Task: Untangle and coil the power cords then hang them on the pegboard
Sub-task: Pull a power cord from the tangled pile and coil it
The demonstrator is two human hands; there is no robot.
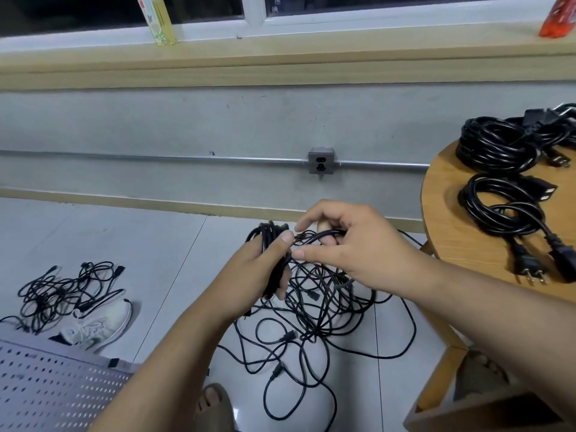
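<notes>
cord bundle (269,236): thin, black, half-coiled
left grip (261,269): wrapped round it
right grip (352,244): pinching a strand (321,236)
desk (461,244): two coils (486,151) (511,219)
floor (156,244): two tangles (324,310) (59,291)

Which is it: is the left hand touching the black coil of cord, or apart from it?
Touching. The head view shows the left hand with its fingers curled round the coil.

A yellow bottle (159,20) stands on the windowsill (311,48), a white sneaker (99,325) on the floor (124,238).
</notes>
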